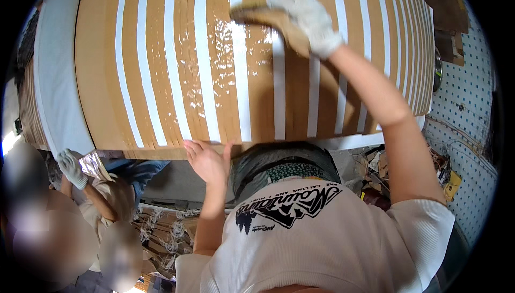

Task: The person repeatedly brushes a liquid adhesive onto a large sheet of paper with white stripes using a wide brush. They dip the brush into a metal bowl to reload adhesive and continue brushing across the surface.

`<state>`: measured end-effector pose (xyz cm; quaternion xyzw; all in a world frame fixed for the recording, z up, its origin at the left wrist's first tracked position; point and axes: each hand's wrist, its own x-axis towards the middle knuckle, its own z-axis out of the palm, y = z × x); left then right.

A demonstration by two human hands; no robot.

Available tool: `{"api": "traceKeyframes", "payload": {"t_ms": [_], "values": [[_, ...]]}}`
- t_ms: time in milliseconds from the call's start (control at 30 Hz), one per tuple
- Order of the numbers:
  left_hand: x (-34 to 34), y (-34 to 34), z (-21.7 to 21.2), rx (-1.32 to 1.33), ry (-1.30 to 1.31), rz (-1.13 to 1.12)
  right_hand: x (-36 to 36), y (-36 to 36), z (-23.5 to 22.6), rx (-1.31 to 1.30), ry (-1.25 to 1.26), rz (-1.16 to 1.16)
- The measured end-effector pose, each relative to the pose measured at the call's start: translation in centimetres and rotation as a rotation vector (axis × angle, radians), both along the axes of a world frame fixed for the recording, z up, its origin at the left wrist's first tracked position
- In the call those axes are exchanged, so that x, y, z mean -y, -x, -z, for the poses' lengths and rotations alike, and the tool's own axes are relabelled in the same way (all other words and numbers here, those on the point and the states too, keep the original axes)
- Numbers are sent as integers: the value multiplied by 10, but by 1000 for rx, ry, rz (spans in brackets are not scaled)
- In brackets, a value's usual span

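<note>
Gloved in white, the right hand reaches far forward on an outstretched arm, clenched around a flat brown pad pressed onto a wide brown cardboard sheet with white stripes. Nearer the body, the bare left hand lies open, fingers spread, on the sheet's near edge. Stripes run away from the hands; the pad's long axis crosses them.

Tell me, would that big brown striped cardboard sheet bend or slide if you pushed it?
The cardboard is probably fairly stiff, since it lies flat over the table edge. It is likely light for its size, being thin. The glossy wet patch near the right hand could be slippery, and the left hand at its near edge may steady it.
</note>
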<state>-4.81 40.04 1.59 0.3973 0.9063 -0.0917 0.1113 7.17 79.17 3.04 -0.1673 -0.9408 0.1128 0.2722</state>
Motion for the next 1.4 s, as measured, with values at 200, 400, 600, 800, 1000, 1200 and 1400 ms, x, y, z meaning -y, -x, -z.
{"api": "traceKeyframes", "payload": {"t_ms": [200, 400, 600, 800, 1000, 1200, 1400], "values": [[-1, -2, -3, 13, 37, -19, 190, -103, -22, 462, 213, 32], [4, 3, -3, 40, 70, -10, 159, -98, -55, 710, 728, 200], [-9, -3, -21, 182, 160, -47, 139, -124, 16, 162, 61, 305], [-2, -12, -7, 98, 39, -126, 202, -154, -17, 407, 273, 38], [-8, -16, -11, 134, 11, -215, 106, -108, -41, 549, 437, 485], [-9, -15, -6, 108, 34, -205, -65, -36, -40, 337, 408, 555], [-8, -14, -5, 209, 20, -221, -241, 28, 1, 204, 190, 606]]}}
